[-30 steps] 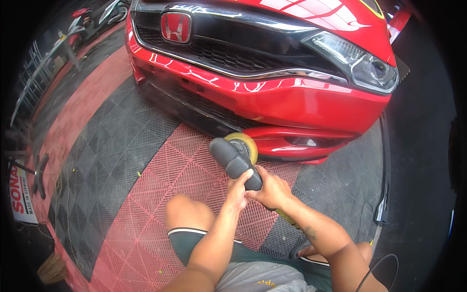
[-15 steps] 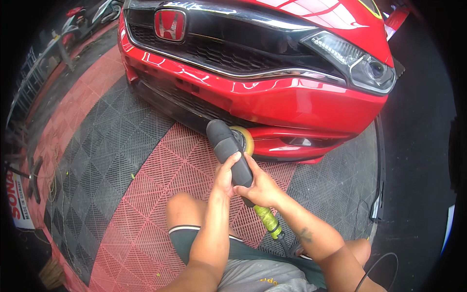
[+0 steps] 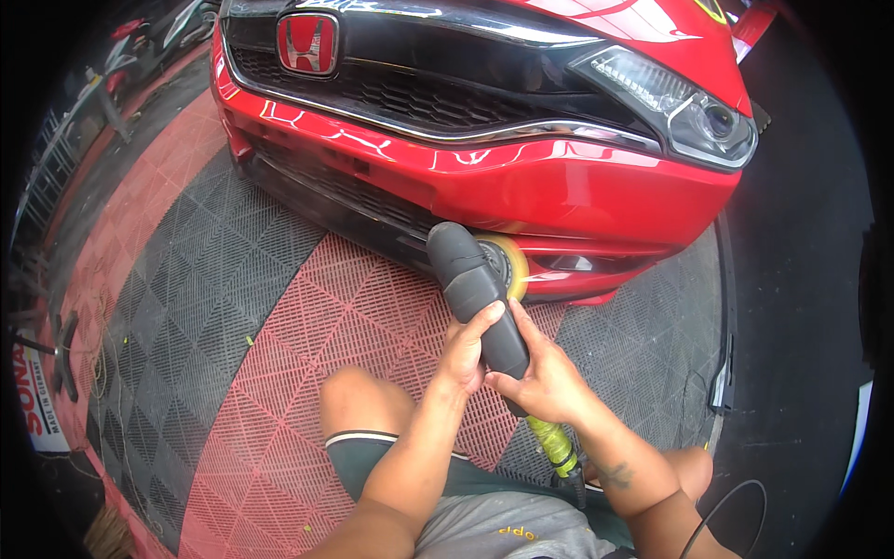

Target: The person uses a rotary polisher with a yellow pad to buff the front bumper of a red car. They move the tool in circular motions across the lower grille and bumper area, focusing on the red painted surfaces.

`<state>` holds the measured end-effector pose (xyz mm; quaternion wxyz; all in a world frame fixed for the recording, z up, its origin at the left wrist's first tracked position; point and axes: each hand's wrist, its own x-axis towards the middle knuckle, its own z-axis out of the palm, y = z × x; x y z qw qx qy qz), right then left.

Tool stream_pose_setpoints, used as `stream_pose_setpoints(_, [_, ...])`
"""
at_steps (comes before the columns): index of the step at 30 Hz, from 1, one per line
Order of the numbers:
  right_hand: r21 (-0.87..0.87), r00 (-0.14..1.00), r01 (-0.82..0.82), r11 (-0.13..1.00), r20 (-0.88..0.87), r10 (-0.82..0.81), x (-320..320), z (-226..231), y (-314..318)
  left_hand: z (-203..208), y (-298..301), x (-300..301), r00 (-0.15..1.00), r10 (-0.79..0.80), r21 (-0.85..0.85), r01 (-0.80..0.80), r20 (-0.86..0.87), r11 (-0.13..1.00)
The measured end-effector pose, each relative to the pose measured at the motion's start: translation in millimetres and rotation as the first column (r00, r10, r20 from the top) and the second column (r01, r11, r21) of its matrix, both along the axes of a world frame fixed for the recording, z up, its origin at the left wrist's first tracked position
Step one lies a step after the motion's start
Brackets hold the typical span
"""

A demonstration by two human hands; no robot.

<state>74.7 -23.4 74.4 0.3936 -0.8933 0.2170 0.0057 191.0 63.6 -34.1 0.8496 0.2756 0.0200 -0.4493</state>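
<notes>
Both grips, left hand [image 3: 462,352] and right hand [image 3: 553,380], wrap the black polisher [image 3: 470,284]; tilting it could dig the yellow pad [image 3: 519,265] edge-first into the red bumper [image 3: 596,205].

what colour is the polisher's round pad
Yellow: the round pad shows in the head view.
</notes>
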Motion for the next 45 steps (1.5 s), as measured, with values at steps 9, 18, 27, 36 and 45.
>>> stream_pose_setpoints(9, [0.068,0.996,-0.061,0.996,0.062,0.057,-0.3,-14.6,-16.8,-4.6,-4.4,-6.5,0.995,0.101,0.049,-0.101,0.021,0.994])
stream_pose_setpoints(18, [0.231,0.999,-0.040,0.972,0.012,0.038,-70.2,29.0,-76.4,24.9,-53.0,-77.2,0.966,0.105,0.012,-0.111,0.235,0.994])
stream_pose_setpoints(27, [0.159,0.989,-0.124,0.980,0.095,0.110,-138.7,8.5,-158.6,52.6,-116.0,-134.5,0.948,0.029,0.161,-0.084,0.318,0.983])
stream_pose_setpoints(36, [0.191,0.980,-0.159,0.969,0.153,0.131,-150.7,-19.8,-182.3,34.1,-132.2,-146.0,0.934,0.044,0.183,-0.116,0.354,0.976])
stream_pose_setpoints(45, [0.264,0.971,-0.239,0.934,0.067,0.229,-101.5,-13.3,-161.8,35.5,-94.2,-112.1,0.922,0.099,0.201,-0.185,0.374,0.962])
